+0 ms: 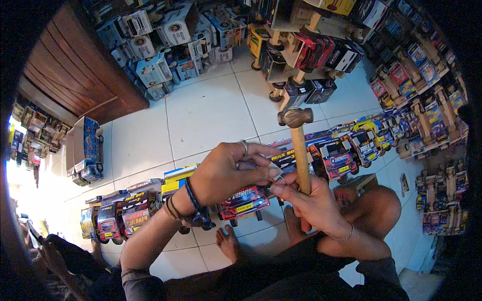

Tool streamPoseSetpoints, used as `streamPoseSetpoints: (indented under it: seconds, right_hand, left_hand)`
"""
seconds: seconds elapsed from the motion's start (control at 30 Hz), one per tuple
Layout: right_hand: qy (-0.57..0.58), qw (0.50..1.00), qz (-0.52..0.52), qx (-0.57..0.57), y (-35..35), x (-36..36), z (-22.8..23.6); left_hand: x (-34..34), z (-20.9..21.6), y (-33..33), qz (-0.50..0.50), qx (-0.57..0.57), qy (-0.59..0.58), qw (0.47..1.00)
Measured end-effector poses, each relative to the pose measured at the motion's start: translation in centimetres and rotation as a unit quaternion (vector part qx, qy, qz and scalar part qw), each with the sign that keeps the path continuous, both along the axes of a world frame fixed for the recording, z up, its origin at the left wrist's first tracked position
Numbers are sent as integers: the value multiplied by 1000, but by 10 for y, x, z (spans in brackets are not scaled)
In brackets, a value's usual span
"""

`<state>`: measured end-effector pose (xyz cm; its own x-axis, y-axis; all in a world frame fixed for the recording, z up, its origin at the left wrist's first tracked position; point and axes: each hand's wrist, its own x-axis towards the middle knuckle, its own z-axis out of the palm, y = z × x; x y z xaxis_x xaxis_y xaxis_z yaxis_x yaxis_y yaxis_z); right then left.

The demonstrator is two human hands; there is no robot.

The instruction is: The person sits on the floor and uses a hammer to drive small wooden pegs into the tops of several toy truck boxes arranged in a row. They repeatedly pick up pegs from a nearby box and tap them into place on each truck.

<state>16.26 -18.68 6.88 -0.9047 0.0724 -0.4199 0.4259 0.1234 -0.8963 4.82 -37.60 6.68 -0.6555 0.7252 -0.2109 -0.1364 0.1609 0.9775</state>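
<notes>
One small, pale, pointed piece [276, 171] is pinched between the thumb and fingers of my left hand [232, 168]; what it is made of I cannot tell. My right hand [317, 204] is closed around the lower handle of a hammer [301, 158] with a straight, light-brown wooden shaft and a dull brownish metal head, which stands up past my fingers. The right thumb comes close beside the piece, but whether it touches I cannot tell. I wear a silver-coloured ring [244, 147] on the left and a dark-blue braided bracelet [190, 193] at that wrist.

Beneath both hands, partly hidden by them, is a red-and-black toy truck [246, 204] with a yellow plate. It belongs to a long row of brightly printed, black-wheeled toy trucks [337, 160] across the white tiled floor [201, 118]. My bare foot [228, 243] rests on the tiles nearer me.

Farther off, more trucks stand in a tall stack [311, 55], and a brown wooden door [75, 65] is at upper left. Another person's hand [52, 258] shows at lower left.
</notes>
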Motion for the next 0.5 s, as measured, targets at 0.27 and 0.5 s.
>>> streamPoseSetpoints:
  seconds: [0.27, 0.5]
  right_hand:
    - [-26, 996, -23, 77, 23, 21, 1]
    - [-40, 995, 58, 65, 31, 66, -6]
  left_hand:
    - [-22, -31, -16, -65, -58, -20, 996]
    - [-35, -53, -8, -89, -120, -35, 988]
